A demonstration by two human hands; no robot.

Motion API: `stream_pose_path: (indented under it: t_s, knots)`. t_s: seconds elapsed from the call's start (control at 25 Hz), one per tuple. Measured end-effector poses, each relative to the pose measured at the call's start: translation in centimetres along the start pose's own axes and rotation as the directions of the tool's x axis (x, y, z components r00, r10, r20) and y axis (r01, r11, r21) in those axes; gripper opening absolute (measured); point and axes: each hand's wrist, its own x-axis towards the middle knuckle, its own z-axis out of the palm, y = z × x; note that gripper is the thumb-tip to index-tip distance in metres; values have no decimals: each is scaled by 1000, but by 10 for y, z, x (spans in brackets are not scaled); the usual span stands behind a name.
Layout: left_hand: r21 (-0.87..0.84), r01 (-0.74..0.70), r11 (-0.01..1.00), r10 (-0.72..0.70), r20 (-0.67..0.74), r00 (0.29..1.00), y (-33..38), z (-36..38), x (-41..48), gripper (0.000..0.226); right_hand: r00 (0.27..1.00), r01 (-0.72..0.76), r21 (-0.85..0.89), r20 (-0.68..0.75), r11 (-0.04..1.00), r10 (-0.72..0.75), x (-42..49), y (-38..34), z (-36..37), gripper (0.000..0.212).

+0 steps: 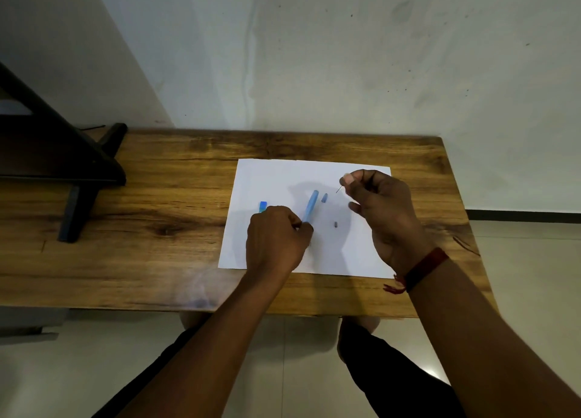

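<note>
Two hands, likely mid-refill: left hand (276,238) grips the pencil (311,204), right hand (380,213) pinches a lead (339,189), which next needs careful threading.

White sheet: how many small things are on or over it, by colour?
Blue: 2, tube held by left hand, block
Blue-grey: 1, cap
Dark grey: 1, stub
Dark: 1, thin pin pinched by right hand
Total: 5
</note>
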Motion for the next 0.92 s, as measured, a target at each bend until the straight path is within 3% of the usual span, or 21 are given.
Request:
stream_pose_path:
  t_s: [0.36, 0.6, 0.76, 0.92]
  knots:
    - [-71, -104, 992, 111, 105, 988, -15, -30, -19, 9, 971, -196, 417, 208, 887, 116, -4, 2, -5, 6]
    - [-146, -105, 984, 121, 106, 987, -19, -41, -23, 10, 993, -80, 230, 104, 970, 57, -9, 2, 6, 17]
    - [-158, -103, 982, 121, 110, 987, -21, -41, -22, 11, 999, 10, 208, 48, 978, -20, -13, 2, 14, 16]
    - [-153, -111, 982, 130, 118, 984, -24, -40, -22, 11, 998, 3, 211, 62, 977, -16, -17, 2, 20, 17]
